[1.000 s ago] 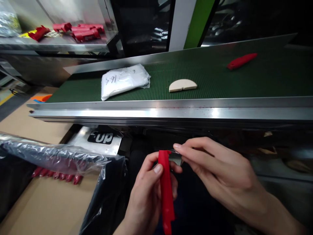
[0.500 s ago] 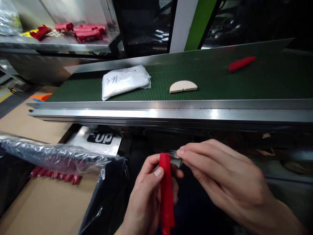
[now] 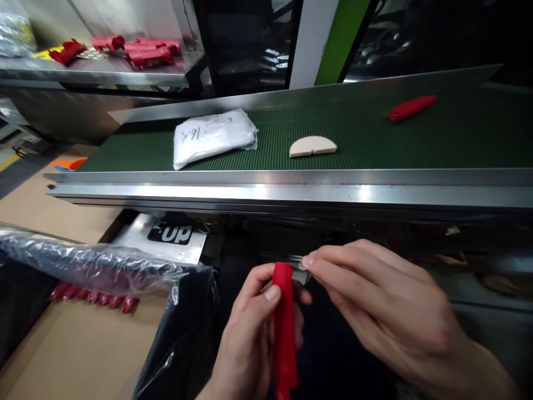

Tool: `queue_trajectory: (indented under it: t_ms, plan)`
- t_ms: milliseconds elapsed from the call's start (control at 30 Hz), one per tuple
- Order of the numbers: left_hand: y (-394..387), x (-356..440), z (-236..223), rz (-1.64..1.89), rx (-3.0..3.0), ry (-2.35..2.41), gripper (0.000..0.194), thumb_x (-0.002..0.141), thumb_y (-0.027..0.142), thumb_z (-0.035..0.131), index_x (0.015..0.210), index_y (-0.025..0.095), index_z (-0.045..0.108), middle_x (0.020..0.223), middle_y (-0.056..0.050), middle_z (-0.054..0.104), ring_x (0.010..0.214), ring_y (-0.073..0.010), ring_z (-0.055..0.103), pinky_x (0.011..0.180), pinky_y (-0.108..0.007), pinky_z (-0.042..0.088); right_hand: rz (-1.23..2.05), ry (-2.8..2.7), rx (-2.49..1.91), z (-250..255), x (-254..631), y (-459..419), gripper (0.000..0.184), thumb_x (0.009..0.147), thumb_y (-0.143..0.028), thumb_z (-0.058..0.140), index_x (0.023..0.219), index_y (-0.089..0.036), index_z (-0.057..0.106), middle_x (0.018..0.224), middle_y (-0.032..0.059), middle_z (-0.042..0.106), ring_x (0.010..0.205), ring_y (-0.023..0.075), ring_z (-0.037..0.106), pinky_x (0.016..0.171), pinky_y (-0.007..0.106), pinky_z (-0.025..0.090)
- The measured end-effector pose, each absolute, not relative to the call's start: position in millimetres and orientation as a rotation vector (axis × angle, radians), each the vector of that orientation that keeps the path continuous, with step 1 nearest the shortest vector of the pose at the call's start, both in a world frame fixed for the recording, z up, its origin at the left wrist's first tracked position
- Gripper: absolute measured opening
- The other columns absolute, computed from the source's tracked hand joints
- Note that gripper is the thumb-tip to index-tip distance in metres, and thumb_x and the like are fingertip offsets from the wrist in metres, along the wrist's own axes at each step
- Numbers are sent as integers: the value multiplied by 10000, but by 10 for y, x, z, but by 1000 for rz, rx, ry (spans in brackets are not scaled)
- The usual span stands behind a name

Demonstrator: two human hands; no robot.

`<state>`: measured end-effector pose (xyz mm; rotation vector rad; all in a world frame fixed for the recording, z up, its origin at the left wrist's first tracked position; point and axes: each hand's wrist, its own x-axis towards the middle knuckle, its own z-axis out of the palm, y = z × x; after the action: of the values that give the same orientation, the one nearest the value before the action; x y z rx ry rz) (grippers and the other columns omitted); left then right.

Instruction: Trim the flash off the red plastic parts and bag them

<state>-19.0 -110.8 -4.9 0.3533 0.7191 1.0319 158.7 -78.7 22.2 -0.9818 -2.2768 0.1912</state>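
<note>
A long, narrow red plastic part [image 3: 285, 328] stands nearly upright in my left hand [image 3: 245, 328], gripped between the thumb and curled fingers. My right hand [image 3: 387, 305] pinches a thin, shiny metal blade-like tool [image 3: 297, 260] close to the red part's upper end. Fingers hide most of that tool, so its full shape cannot be made out. Both hands are in front of the conveyor's metal edge, low in the view.
On the green conveyor belt [image 3: 275, 125] lie a white wrapped packet [image 3: 214, 139], a cream half-round block [image 3: 313, 146] and a red handle-shaped piece [image 3: 411, 108]. Red parts [image 3: 150, 54] rest on a metal shelf. A plastic-lined carton [image 3: 104, 344] at lower left holds several red pieces.
The red part and my left hand have shifted very slightly. My right hand stays pinched on the metal tool near the part's top, almost unmoved.
</note>
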Motion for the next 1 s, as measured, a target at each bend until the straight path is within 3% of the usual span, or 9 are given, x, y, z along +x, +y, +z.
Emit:
queue_trajectory:
  t_ms: [300,500,833,900,1000]
  plan:
    - [-1059,-215,-42,1026,270,774,154,931,284,535,1043,190,582,833,-44,588,569,-99,493,529,-193,423,241,-2341,-996,124,1595,-930,351,877,-20,552,1201,-135,620,1080,80,656,880,164,559,729,333,460]
    - [-974,-241,-21,1054,304,742,145,941,258,516,1048,176,572,917,-78,616,657,-112,520,571,-175,438,273,-2380,-969,150,1549,-1035,356,826,-20,539,1135,-142,667,1044,88,683,821,180,570,671,321,460]
    - [-833,-243,-7,1096,359,729,155,962,243,454,1093,198,522,903,-62,592,587,-99,447,531,-197,391,283,-2392,-1018,179,1454,-1197,269,874,-86,544,1083,-179,686,975,51,716,742,161,593,622,295,459]
    - [-777,-228,-3,1112,354,729,143,964,241,451,1088,200,510,912,-62,584,584,-97,438,523,-196,386,329,-2333,-1045,171,1491,-1248,298,883,-66,517,1107,-195,665,979,42,712,782,159,611,650,288,470]
    - [-673,-196,1,1126,350,722,129,962,239,449,1070,192,502,918,-65,575,591,-97,434,523,-197,385,324,-2221,-1152,46,1835,-1363,344,879,-59,515,1139,-239,649,1075,23,694,971,167,627,833,289,492]
